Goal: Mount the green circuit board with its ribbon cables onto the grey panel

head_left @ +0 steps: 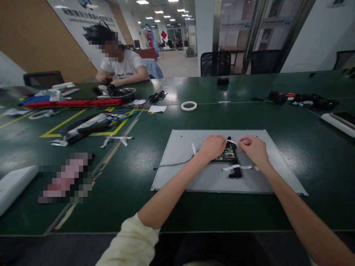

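Note:
A grey flat panel (177,177) lies on the green table in front of me. On its middle sits a green circuit board (229,151) in a black bracket (235,172). My right hand (253,147) pinches one end of a short white tape strip (232,141). At the strip's other end, my left hand (213,147) is closed over the far edge of the board, its fingertips partly hidden. Another white strip (244,167) crosses the bracket's near part, and a third (193,148) sticks to the panel beside a dark flat cable (177,163).
A roll of white tape (189,106) lies beyond the panel. To the left are a pixelated pink object (66,179), a black-and-white bundle (88,127) and a red strip (74,103). Cables and black parts (305,99) lie far right. Across the table sits a person (122,66).

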A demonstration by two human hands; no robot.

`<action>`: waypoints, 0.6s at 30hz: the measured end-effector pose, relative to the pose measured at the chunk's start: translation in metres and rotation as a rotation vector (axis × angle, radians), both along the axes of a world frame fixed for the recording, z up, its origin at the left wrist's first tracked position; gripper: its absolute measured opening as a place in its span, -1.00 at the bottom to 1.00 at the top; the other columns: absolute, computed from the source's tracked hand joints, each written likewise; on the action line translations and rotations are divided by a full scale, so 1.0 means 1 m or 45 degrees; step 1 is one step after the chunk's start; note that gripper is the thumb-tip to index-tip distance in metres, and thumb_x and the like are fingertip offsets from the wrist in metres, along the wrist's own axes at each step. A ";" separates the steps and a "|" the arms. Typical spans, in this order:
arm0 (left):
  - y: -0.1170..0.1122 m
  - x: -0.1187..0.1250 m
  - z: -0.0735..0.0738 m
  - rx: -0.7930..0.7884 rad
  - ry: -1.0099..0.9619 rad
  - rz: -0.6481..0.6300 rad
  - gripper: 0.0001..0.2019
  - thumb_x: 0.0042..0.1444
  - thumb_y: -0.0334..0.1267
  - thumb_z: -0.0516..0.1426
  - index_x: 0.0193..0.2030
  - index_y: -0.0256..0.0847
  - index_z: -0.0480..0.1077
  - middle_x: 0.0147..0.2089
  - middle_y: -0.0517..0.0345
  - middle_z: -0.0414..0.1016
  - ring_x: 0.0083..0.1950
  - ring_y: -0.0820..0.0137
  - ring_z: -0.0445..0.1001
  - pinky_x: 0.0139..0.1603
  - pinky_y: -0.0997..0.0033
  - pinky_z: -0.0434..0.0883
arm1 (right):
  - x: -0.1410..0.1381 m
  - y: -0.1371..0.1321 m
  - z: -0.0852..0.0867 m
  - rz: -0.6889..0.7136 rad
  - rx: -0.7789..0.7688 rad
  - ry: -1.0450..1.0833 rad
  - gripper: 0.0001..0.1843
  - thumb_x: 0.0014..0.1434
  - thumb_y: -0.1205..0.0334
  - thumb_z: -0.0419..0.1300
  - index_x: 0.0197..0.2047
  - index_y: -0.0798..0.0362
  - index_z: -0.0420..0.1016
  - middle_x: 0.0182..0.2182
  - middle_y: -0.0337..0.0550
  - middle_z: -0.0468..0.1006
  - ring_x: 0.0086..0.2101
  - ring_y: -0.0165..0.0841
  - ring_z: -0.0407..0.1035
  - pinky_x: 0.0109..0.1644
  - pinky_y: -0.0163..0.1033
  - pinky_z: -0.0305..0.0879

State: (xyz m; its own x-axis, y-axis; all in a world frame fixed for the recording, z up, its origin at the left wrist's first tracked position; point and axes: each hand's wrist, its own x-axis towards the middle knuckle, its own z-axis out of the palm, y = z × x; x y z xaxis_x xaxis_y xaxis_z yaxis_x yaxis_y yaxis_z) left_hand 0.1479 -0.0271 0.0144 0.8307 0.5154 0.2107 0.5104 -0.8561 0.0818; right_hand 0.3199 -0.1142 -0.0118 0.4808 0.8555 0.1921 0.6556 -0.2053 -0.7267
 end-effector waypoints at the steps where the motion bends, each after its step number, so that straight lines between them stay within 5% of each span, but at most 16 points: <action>1: 0.000 0.000 0.000 -0.006 -0.001 0.010 -0.63 0.29 -0.22 -0.16 -0.20 -0.31 0.44 -0.18 -0.06 0.48 -0.16 0.29 0.47 -0.10 0.31 0.34 | 0.000 0.000 -0.001 0.005 -0.007 -0.078 -0.75 0.01 0.10 0.18 -0.29 0.07 0.51 -0.55 -0.21 0.52 -0.47 -0.32 0.41 -0.30 -0.25 0.21; 11: -0.006 0.004 0.004 -0.009 0.082 0.117 -0.63 0.28 -0.23 -0.14 -0.15 -0.33 0.45 -0.13 -0.10 0.40 -0.22 0.28 0.47 -0.21 0.32 0.37 | -0.011 -0.003 0.005 -0.072 -0.239 -0.547 -0.74 0.13 0.01 0.12 -0.22 -0.03 0.47 -0.49 -0.17 0.52 -0.40 -0.25 0.41 -0.43 -0.26 0.06; 18: -0.005 0.006 0.002 0.063 0.095 0.057 -0.70 0.25 -0.31 -0.10 -0.18 -0.31 0.44 -0.17 -0.09 0.49 -0.05 0.21 0.43 0.05 0.15 0.25 | -0.011 -0.008 0.008 -0.058 -0.412 -0.788 -0.63 0.21 -0.06 0.03 -0.08 0.03 0.34 -0.42 -0.08 0.54 -0.38 -0.18 0.44 -0.49 -0.27 -0.02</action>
State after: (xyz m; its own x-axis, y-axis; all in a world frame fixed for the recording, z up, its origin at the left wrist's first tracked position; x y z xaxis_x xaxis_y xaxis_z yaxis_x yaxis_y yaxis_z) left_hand 0.1535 -0.0322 0.0169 0.8212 0.5431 0.1752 0.5516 -0.8341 0.0004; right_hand 0.3091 -0.1227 -0.0037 0.4015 0.8977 0.1814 0.9151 -0.3851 -0.1200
